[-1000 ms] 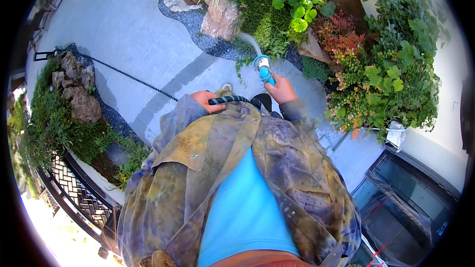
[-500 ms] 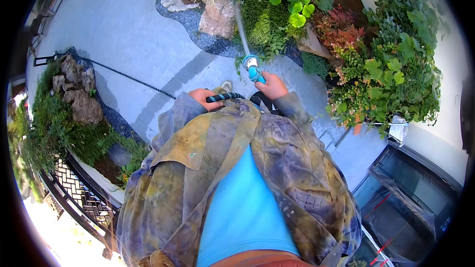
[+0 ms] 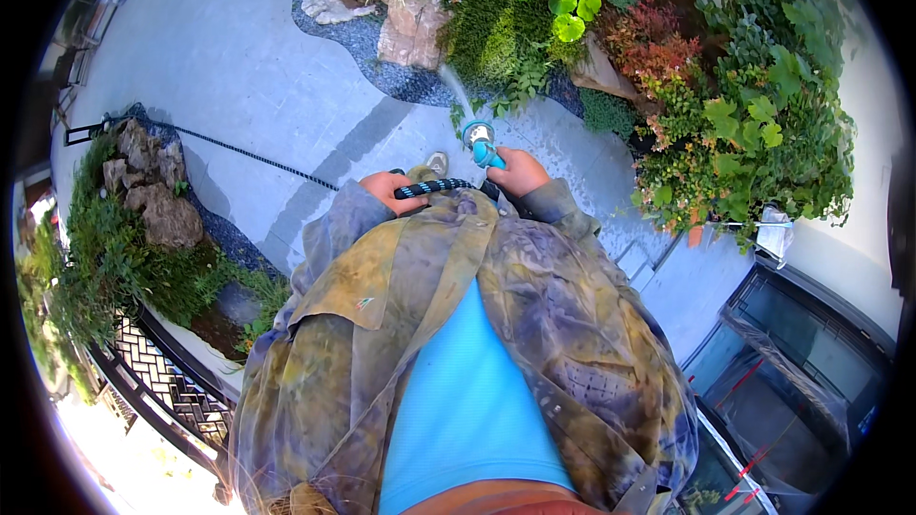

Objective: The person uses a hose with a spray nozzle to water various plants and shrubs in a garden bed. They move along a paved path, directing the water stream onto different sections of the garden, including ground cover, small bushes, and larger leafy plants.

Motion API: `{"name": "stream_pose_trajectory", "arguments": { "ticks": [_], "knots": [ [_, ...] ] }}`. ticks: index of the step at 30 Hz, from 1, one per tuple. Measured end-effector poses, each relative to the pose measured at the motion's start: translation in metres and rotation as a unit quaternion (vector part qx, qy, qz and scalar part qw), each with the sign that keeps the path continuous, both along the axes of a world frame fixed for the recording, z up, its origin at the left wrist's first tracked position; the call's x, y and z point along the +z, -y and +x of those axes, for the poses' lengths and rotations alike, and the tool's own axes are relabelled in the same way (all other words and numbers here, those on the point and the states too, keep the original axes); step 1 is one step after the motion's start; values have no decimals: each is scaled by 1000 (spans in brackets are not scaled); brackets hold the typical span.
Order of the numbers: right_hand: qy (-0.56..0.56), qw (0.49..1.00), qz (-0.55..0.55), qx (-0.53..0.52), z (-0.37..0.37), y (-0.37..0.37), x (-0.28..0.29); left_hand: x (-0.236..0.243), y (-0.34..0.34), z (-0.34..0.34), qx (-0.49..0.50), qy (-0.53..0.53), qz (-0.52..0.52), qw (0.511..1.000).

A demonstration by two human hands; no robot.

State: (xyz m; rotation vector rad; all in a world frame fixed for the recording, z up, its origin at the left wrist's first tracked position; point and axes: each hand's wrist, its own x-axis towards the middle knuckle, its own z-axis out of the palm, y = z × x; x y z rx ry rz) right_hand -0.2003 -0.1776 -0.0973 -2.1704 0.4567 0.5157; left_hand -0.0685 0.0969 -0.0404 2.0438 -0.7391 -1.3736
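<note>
Right hand (image 3: 520, 172), fingers wrapped around one turquoise plastic spray nozzle (image 3: 479, 141), jetting water at mossy rockery; left hand (image 3: 386, 191), fingers closed on one black braided hose (image 3: 434, 188), over smooth grey paving (image 3: 239, 67).

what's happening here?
A person stands on a paved patio, seen from above. The right hand grips a blue spray nozzle, which sends a stream of water toward the planted bed with rocks and shrubs ahead. The left hand holds the black patterned hose close to the body; the hose trails off across the paving to the person's left, toward a second rock bed.
</note>
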Motion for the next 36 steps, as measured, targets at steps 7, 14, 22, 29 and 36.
{"name": "stream_pose_trajectory", "arguments": {
  "ticks": [7,14,22,29,36],
  "knots": [
    [90,965,-75,-233,-23,25,2,-4,-5,0,-10,18,-2,1000],
    [71,985,-29,-152,-25,33,-16,-6,-1,3,2,-17,-46,999],
    [52,988,-10,-148,-10,19,10,-15,-6,3,-5,1,-45,999],
    [68,981,-44,-176,-11,20,6,-38,-17,2,28,-28,-87,995],
    [67,979,-40,-189,-16,21,6,-30,-17,-1,25,-14,-67,997]
  ]
}}
